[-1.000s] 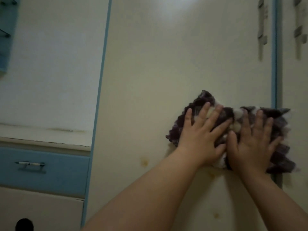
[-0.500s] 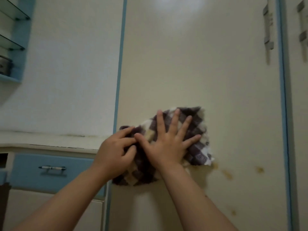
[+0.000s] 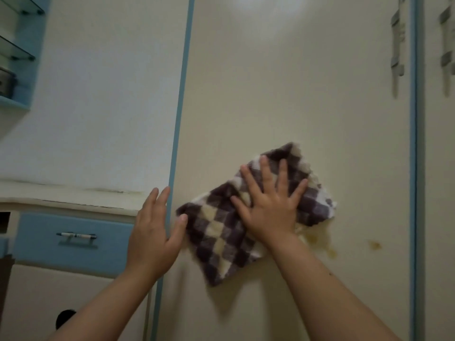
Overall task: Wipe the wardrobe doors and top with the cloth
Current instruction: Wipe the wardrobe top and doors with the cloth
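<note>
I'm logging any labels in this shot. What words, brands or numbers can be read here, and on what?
None can be read.
Drawer handle: dark marks, too blurred to tell if they are print.
Cloth: checked pattern only, no label showing.
Wardrobe door: stains, no writing.

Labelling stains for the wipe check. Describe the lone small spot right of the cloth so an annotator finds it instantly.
Start at the cream wardrobe door between two blue vertical strips. The checked cloth is pressed flat under the right hand; below its right corner is a yellowish smear. The small spot sits further right, short of the right blue strip, isolated and touching neither smear nor cloth.
</note>
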Demonstrator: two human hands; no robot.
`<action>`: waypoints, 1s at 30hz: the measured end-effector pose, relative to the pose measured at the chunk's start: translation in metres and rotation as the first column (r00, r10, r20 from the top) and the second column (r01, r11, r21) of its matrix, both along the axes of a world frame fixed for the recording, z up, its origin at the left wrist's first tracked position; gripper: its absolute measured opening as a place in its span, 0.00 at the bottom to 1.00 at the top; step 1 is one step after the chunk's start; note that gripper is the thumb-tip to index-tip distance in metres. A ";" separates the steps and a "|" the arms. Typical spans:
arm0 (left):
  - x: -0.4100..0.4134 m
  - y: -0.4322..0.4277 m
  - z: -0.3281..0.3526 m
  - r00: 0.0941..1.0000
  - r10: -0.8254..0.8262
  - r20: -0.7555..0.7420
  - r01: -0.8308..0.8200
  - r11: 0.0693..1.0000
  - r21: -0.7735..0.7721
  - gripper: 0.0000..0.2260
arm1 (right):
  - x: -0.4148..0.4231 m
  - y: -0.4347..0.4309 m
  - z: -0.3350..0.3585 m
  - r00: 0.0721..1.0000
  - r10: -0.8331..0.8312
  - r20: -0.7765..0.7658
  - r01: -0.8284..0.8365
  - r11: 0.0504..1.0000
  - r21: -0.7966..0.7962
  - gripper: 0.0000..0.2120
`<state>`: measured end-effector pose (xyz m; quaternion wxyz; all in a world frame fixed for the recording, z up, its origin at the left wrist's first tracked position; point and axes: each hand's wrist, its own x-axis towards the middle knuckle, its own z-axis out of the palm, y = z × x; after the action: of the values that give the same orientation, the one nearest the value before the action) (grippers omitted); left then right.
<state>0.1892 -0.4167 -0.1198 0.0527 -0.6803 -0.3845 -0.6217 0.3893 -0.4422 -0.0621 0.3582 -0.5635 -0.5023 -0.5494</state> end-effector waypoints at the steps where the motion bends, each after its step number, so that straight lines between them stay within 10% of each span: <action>1: 0.003 0.001 -0.002 1.000 -0.007 0.016 0.007 1.000 -0.008 0.30 | 0.012 -0.004 0.001 1.000 0.010 -0.009 -0.010 1.000 0.023 0.29; 11: 0.026 0.006 0.006 0.839 -0.181 0.514 0.337 0.913 -0.229 0.22 | 0.115 -0.050 -0.024 0.986 0.062 -0.152 -0.046 0.994 0.103 0.26; 21: 0.022 0.013 0.002 0.878 -0.215 0.427 0.333 0.916 -0.222 0.22 | 0.004 -0.007 -0.048 0.995 0.093 -0.030 -0.091 0.994 0.053 0.28; 30: 0.009 0.023 -0.005 0.865 -0.338 0.371 0.442 0.863 -0.244 0.22 | -0.080 0.032 -0.094 0.841 0.452 0.298 -0.329 0.864 -0.381 0.21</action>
<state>0.1979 -0.3939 -0.1252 -0.2491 -0.6355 -0.3361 -0.6489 0.3097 -0.4097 -0.1561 0.2657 -0.3808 -0.7480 -0.4742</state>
